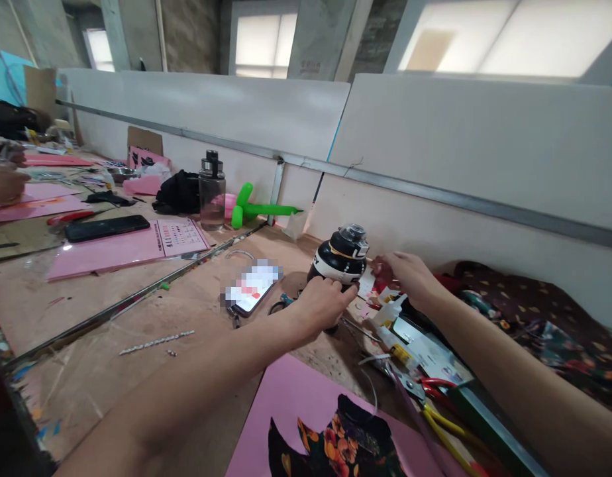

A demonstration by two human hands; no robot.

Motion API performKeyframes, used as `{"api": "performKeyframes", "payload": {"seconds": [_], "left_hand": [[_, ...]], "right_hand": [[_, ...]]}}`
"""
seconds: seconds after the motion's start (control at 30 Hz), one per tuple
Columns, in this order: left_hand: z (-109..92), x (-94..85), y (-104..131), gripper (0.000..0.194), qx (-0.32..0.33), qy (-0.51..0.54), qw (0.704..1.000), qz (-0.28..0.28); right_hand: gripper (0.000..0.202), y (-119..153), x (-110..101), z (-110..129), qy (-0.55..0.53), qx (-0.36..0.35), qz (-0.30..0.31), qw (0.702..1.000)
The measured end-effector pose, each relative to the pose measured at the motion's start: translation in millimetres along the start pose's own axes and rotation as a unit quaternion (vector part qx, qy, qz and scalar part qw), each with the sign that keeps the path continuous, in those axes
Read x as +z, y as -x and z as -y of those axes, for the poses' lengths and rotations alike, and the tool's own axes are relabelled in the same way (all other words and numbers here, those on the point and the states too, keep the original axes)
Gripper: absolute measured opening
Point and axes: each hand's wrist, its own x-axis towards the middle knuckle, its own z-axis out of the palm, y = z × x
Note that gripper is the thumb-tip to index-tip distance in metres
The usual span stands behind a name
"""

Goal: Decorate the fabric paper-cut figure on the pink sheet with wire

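My left hand (326,301) is closed against the front of a black and white bottle (340,255), its fingers curled round the lower body. The bottle has a clear-topped lid and leans slightly. Beyond it, to the right, my right hand (403,273) reaches down with bent fingers beside something red. What those fingers pinch is too blurred to make out. Left of the bottle lies a lit phone (257,286). In front, dark floral fabric pieces (343,437) rest on a pink sheet (281,397).
Pliers with yellow and red handles (438,424) and a glue bottle (401,354) crowd the right side, near patterned cloth (524,298). A twisted silvery strip (157,341) lies left. Farther back are a clear bottle (212,195), a green balloon (266,209) and another person's hand (5,182).
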Motion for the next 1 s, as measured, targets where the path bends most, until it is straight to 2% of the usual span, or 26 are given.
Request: {"api": "performKeyframes", "payload": {"seconds": [0.13, 0.33, 0.5, 0.7, 1.0], "left_hand": [[0, 1.5, -1, 0.049, -0.011, 0.02, 1.0, 0.0], [2, 5.0, -1, 0.05, -0.059, 0.112, 0.992, -0.004], [6, 8.2, 0, 0.049, -0.053, 0.158, 0.986, -0.025], [9, 14.3, -1, 0.049, -0.07, 0.239, 0.968, -0.035], [7, 10.4, -1, 0.048, -0.078, 0.266, 0.96, -0.042]], "right_hand": [[0.004, 19, 1, -16, 0.037, -0.019, 0.003, 0.999], [0.005, 35, 8, -34, 0.051, -0.029, 0.051, 0.997], [0.002, 36, 13, -44, 0.035, -0.024, 0.074, 0.996], [0.01, 32, 17, -49, -0.007, -0.047, 0.069, 0.997], [0.014, 30, 23, -50, -0.043, -0.036, 0.072, 0.996]]}}
